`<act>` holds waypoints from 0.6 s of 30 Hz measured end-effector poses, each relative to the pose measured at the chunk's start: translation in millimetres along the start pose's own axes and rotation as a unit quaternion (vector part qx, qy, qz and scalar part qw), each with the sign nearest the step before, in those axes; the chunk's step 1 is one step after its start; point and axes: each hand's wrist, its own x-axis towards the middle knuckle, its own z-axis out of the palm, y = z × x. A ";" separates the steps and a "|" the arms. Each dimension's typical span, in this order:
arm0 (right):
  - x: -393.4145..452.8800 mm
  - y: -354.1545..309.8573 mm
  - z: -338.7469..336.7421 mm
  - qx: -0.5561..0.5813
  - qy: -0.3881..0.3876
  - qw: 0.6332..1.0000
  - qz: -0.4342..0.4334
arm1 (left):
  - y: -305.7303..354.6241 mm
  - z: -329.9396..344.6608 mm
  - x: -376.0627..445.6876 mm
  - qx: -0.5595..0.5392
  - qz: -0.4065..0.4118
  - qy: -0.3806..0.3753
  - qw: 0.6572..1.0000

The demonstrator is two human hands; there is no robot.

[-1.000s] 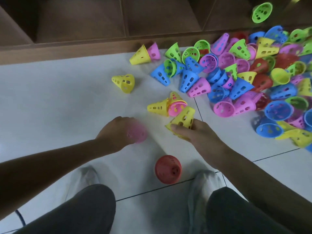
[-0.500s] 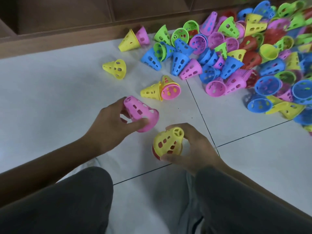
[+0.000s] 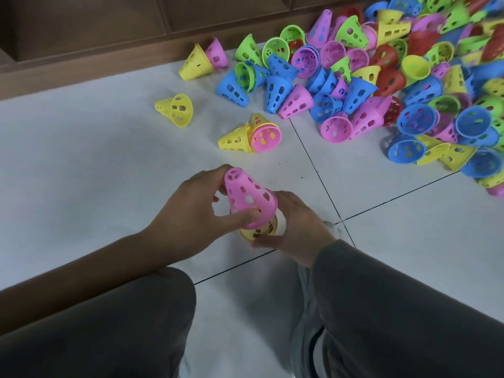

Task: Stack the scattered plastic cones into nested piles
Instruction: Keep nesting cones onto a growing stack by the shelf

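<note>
My left hand point(image 3: 191, 216) grips a pink perforated cone point(image 3: 246, 196), tip up, set over a yellow cone point(image 3: 259, 232) of which only the rim shows below it. My right hand point(image 3: 300, 227) holds that yellow cone from the right and below. A red cone under the yellow one is hidden, apart from a hint through the holes. The pile stands on the white floor between my knees. A large heap of pink, blue, green, yellow and red cones point(image 3: 381, 77) lies at the upper right.
Loose cones lie nearer: a yellow one point(image 3: 176, 109) on its side, a yellow and pink cluster point(image 3: 252, 136), a yellow and pink pair point(image 3: 203, 60) by the wooden base point(image 3: 81, 69) of the shelving. My knees point(image 3: 109, 323) fill the bottom.
My left hand carried the pink cone over and lowered it onto the yellow cone, which my right hand had set on the red one. The view shifted slightly.
</note>
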 end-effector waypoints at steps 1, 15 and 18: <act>-1.2 3.5 -3.2 -0.011 -0.006 1.000 0.001 | 0.1 2.8 -0.5 0.003 0.001 -0.005 1.000; 10.4 55.4 -68.1 -0.075 0.047 0.995 -0.034 | -27.3 46.1 18.8 0.163 0.077 -0.061 0.982; 28.8 51.4 -73.8 -0.072 0.059 0.994 -0.049 | -33.3 44.0 28.8 0.164 0.078 -0.042 0.983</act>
